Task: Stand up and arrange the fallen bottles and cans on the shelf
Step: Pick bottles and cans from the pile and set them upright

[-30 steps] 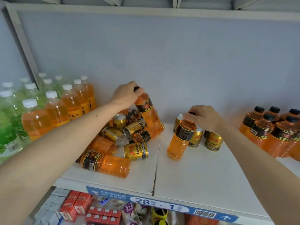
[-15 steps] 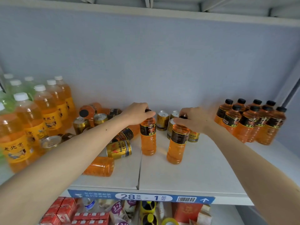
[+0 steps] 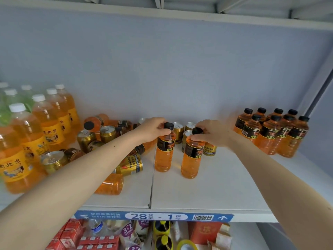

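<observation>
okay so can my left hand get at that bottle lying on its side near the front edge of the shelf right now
Probably yes, once freed. The left hand grips the neck of an upright bottle. The fallen bottle lies directly under that forearm, near the shelf front, with nothing on top of it.

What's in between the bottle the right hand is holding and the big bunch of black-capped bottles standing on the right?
In the head view, only the right hand and wrist and bare white shelf lie between its bottle and the standing group; a gold can stands just behind.
</observation>
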